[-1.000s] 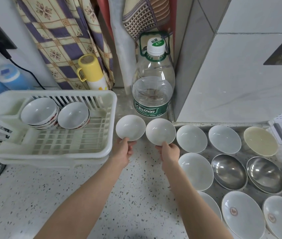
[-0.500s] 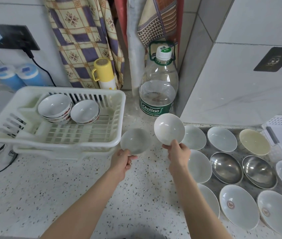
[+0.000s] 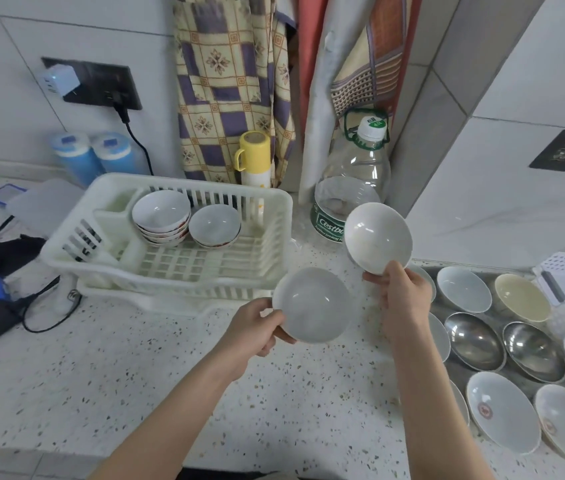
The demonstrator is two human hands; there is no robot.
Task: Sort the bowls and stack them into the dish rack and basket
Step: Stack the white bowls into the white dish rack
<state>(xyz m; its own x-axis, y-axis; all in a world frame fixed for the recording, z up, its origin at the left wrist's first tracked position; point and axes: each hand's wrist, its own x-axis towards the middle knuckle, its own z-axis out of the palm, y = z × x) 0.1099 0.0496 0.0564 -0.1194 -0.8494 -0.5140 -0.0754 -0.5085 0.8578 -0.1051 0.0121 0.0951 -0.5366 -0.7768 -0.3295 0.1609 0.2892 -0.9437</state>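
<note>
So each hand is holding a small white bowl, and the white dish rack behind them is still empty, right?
Not quite. The head view shows the dish rack already holds bowls: a stack and another bowl beside it. Left hand and right hand each hold one.

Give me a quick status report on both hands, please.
Left hand holding a white bowl. Right hand holding another bowl, raised. Dish rack partly filled; path clear.

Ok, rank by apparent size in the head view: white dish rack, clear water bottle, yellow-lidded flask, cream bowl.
1. White plastic dish rack
2. Clear plastic water bottle
3. Yellow-lidded flask and cream ceramic bowl: look alike, not ranked.
</note>
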